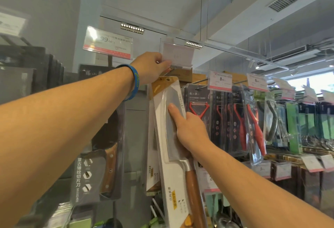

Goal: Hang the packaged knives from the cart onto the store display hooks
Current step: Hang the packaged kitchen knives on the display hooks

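**Item:** packaged knife (pixel 173 143), white card, blister front, wooden handle.

**Position:** centre of frame, held up tilted against the display. Its top edge with the hang holes (pixel 166 79) sits just below the left hand (pixel 151 67). It is not yet on a hook.

**Right hand** (pixel 189 132): grips the pack at mid-blade, thumb flat on the front, the rest curled behind out of sight.

**Left hand:** fingers (pixel 163 63) pinch the clear price-tag flap (pixel 178 54) and tip it upward, upper centre of frame. The hook beneath is mostly hidden.

**Neighbours:** red peeler packs (pixel 198 108) just right; dark cleaver pack (pixel 101 155) lower left.

**Risks, as judged:**
- The holes may miss the hook tip, as the pack is tilted and the tip is hard to see.
- The flap could drop onto the card if let go early.
- One mid-body grip on a long pack may let it swing into the peeler packs or slip and fall.
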